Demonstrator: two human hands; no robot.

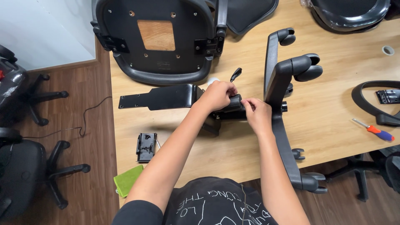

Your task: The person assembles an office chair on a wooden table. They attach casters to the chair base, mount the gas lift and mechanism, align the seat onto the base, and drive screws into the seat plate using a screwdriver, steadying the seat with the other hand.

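Seen from above, a person's left hand (218, 95) curls closed around a black chair mechanism (175, 98) lying near the middle of a wooden table (333, 112). The right hand (257, 114) pinches the same part, just beside a black wheeled chair base (277, 83) (tipped on its side). An upturned seat (158, 37) lies beyond; a red-handled screwdriver (375, 131) rests well apart, to the right.

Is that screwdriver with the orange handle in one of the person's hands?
No, the screwdriver lies on the table off to the right, while the left hand and right hand both grip the black cylinder.
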